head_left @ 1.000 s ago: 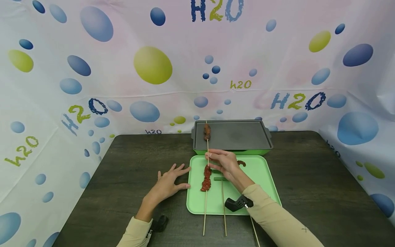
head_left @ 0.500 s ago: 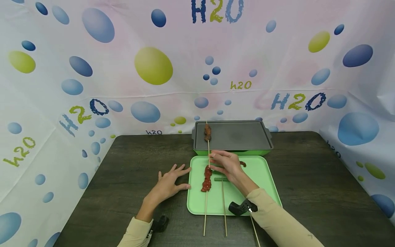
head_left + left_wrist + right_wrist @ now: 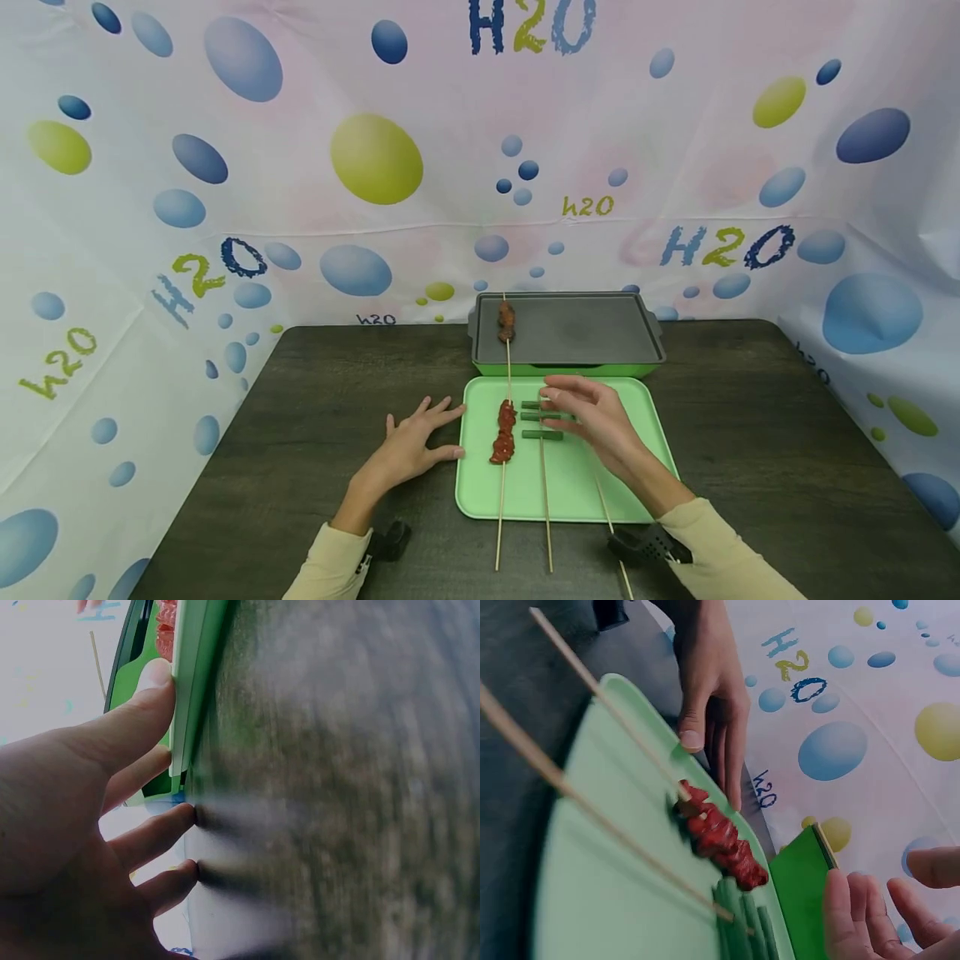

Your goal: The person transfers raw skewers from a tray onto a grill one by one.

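Note:
My left hand (image 3: pixel 408 448) lies spread, its fingertips and thumb touching the left rim of a light green tray (image 3: pixel 480 500). Over the tray's right half, my right hand (image 3: pixel 600 421) hovers with loosely bent fingers and nothing between them, as the right wrist view also shows. Below it is a skewer of green stalk pieces (image 3: pixel 542 435); its far end is partly covered by the fingers. Left of that lies a skewer of raw red meat (image 3: pixel 502 433). A skewer of browned meat (image 3: pixel 507 321) rests on the grey griddle (image 3: pixel 585 329), its stick reaching toward the tray.
The griddle, on a green base, stands directly behind the tray. A third stick (image 3: pixel 604 504) juts over the tray's front edge at right, its far part hidden by the right hand. A patterned curtain (image 3: pixel 375 158) hangs behind the dark wooden table (image 3: pixel 330 375).
My right hand has let go of the browned meat skewer's stick and drawn back to the right, uncovering more green stalk pieces. The left hand stays at the tray's rim.

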Available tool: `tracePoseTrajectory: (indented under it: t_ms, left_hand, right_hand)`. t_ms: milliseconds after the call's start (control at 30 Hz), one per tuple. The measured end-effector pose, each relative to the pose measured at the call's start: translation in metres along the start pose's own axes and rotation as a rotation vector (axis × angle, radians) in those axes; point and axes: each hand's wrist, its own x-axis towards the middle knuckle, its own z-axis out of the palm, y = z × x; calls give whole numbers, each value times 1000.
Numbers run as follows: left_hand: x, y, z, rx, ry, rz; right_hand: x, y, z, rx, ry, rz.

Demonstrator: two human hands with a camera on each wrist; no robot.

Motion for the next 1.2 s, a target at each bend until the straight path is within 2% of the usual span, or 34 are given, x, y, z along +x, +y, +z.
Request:
tracePoseTrajectory:
  t_ms: [167, 333, 600, 767, 967, 1200]
  left_hand:
    - [-1, 1, -1, -9, -9, 2]
    - [-3, 0, -1, -10, -15, -14]
    - [-2, 1, -1, -27, -14, 2]
    - [-2, 1, 0, -32, -15, -1]
    - [-1, 0, 1, -30, -10, 4]
    - [-2, 0, 1, -33, -11, -2]
  right_hand:
    - [-26, -1, -14, -77, 34, 22]
    - [-50, 0, -27, -108, 27, 45]
    - [-88, 3, -43, -199, 18, 19]
    - [-102, 4, -55, -220, 1, 19]
    - [-117, 15, -71, -229, -42, 37]
    - [-123, 30, -88, -180, -116, 162]
